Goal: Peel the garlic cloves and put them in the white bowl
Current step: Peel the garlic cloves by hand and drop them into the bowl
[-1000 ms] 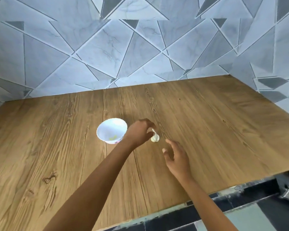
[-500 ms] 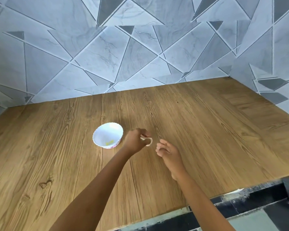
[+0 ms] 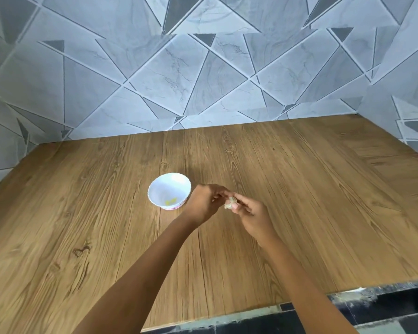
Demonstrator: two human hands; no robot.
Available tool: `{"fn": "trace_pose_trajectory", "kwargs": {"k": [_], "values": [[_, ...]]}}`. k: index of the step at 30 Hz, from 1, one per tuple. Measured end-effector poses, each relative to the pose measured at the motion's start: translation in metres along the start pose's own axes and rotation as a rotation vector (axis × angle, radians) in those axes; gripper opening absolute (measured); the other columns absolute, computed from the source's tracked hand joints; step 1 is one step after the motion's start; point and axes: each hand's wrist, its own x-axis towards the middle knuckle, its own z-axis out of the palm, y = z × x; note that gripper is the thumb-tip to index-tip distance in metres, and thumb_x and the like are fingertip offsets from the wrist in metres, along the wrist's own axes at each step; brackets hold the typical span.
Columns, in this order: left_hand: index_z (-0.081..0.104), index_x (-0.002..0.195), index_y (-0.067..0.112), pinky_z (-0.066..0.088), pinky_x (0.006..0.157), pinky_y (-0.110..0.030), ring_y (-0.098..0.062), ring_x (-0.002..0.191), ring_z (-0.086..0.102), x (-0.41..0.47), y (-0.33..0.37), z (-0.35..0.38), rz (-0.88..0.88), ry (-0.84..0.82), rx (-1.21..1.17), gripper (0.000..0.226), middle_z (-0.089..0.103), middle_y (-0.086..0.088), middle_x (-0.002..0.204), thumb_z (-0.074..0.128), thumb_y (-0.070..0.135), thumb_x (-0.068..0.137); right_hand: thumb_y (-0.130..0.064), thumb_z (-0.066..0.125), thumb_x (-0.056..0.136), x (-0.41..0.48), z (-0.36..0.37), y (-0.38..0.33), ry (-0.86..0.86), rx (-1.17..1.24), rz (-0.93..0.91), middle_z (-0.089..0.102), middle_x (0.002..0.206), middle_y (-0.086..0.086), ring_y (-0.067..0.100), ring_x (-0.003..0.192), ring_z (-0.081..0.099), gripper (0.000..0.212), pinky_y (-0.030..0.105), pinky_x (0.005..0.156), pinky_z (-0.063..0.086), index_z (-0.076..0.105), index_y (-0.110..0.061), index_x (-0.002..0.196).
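Note:
A small white bowl (image 3: 155, 192) with a scalloped rim stands on the wooden table; a yellowish bit lies at its bottom. Just right of the bowl, my left hand (image 3: 204, 203) and my right hand (image 3: 253, 216) meet above the table. Between their fingertips sits a pale garlic clove (image 3: 230, 203) with papery skin. Both hands pinch it, the left from the left side and the right from the right. Most of the clove is covered by the fingers.
The wooden table (image 3: 299, 201) runs back to a grey tiled wall (image 3: 203, 80), which also closes the right side. The table's front edge (image 3: 251, 312) lies near me, with dark floor below it.
My left hand lifted the clove off the table and brought it nearer. My right hand moved in from the right and took hold of the clove too.

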Motion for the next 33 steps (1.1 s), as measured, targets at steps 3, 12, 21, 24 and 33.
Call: {"fn": "trace_pose_trajectory", "kwargs": {"k": [3, 12, 21, 24, 33], "values": [[0.074, 0.097, 0.006, 0.050, 0.076, -0.016, -0.010, 0.081, 0.067, 0.001, -0.004, 0.003, 0.004, 0.032, -0.009, 0.018, 0.074, -0.004, 0.091, 0.066, -0.002, 0.083, -0.014, 0.053, 0.095, 0.001, 0.001, -0.001, -0.014, -0.049, -0.007, 0.066, 0.115, 0.000, 0.014, 0.107, 0.063, 0.035, 0.035, 0.097, 0.048, 0.054, -0.012, 0.131], [0.074, 0.096, 0.004, 0.045, 0.071, -0.005, 0.006, 0.081, 0.061, -0.003, -0.010, 0.009, -0.077, 0.055, -0.083, 0.017, 0.074, -0.004, 0.089, 0.067, -0.003, 0.082, -0.010, 0.048, 0.097, 0.004, 0.000, 0.003, -0.071, -0.061, 0.050, 0.064, 0.120, 0.004, 0.016, 0.108, 0.061, 0.035, 0.038, 0.098, 0.047, 0.053, -0.012, 0.131], [0.073, 0.094, 0.002, 0.044, 0.064, -0.007, 0.010, 0.065, 0.059, -0.002, -0.009, 0.005, -0.147, -0.010, -0.060, 0.018, 0.068, 0.004, 0.077, 0.060, -0.006, 0.085, -0.004, 0.049, 0.095, 0.002, -0.003, -0.003, -0.160, 0.033, 0.061, 0.062, 0.097, -0.018, 0.004, 0.098, 0.061, 0.031, 0.011, 0.085, 0.047, 0.056, -0.016, 0.124], [0.072, 0.093, 0.002, 0.053, 0.068, -0.018, 0.001, 0.065, 0.062, -0.001, -0.006, 0.008, -0.252, 0.054, -0.091, 0.013, 0.071, -0.007, 0.082, 0.060, -0.002, 0.087, -0.008, 0.048, 0.097, 0.005, -0.004, -0.001, -0.131, 0.098, 0.096, 0.064, 0.104, -0.009, 0.008, 0.101, 0.062, 0.030, 0.008, 0.079, 0.047, 0.056, -0.013, 0.126], [0.066, 0.093, 0.004, 0.056, 0.063, -0.024, -0.017, 0.065, 0.064, -0.015, 0.008, -0.003, -0.517, 0.189, -0.436, 0.011, 0.063, -0.007, 0.079, 0.070, 0.008, 0.084, -0.024, 0.060, 0.091, 0.019, -0.004, 0.003, 0.089, -0.143, 0.015, 0.068, 0.102, -0.002, 0.008, 0.090, 0.062, 0.029, 0.014, 0.076, 0.047, 0.063, -0.016, 0.118]]}}
